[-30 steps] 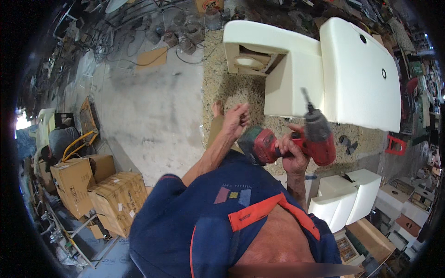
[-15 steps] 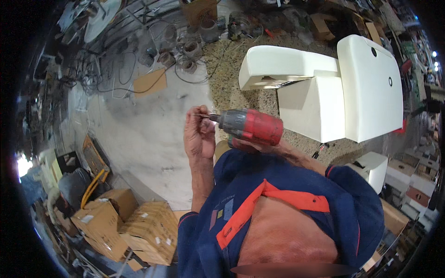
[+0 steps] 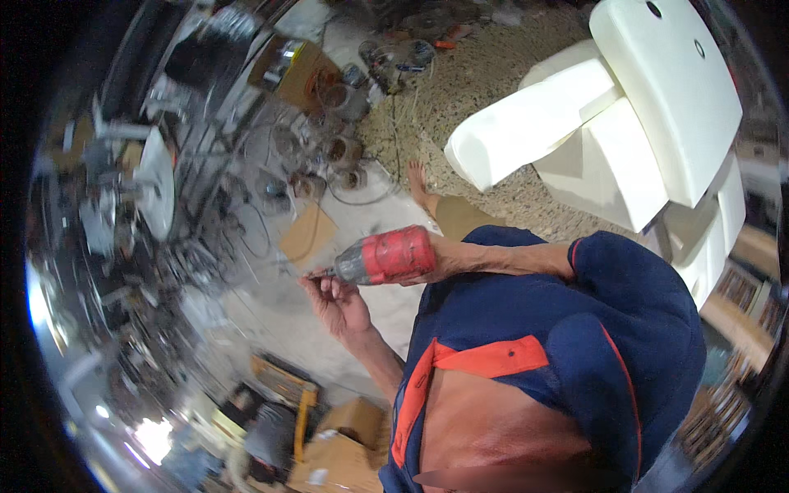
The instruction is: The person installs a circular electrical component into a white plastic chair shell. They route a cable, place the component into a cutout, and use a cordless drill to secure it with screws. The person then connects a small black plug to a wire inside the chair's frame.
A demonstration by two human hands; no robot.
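Observation:
A red and black cordless drill (image 3: 393, 256) lies level in front of my chest, its nose pointing left. My right hand (image 3: 440, 256) is wrapped round its handle, mostly hidden behind the body of the tool. At the nose, my left hand (image 3: 342, 309) is raised with the palm turned up. Its thumb and fingertips are pinched together at the end of the thin bit (image 3: 325, 272). Whether anything small sits between those fingertips cannot be made out.
White upholstered seat parts (image 3: 542, 123) stand on speckled floor at the upper right. Pots (image 3: 343, 150), cables and a flat cardboard piece (image 3: 308, 233) lie ahead. Cardboard boxes (image 3: 345, 444) and a yellow-framed item (image 3: 304, 419) are at the lower left. My bare foot (image 3: 417, 182) shows beyond the drill.
My view has turned, so the surroundings appear rotated. The drill and both hands have shifted left and lower in the picture, still together. My foot and trouser leg now show more.

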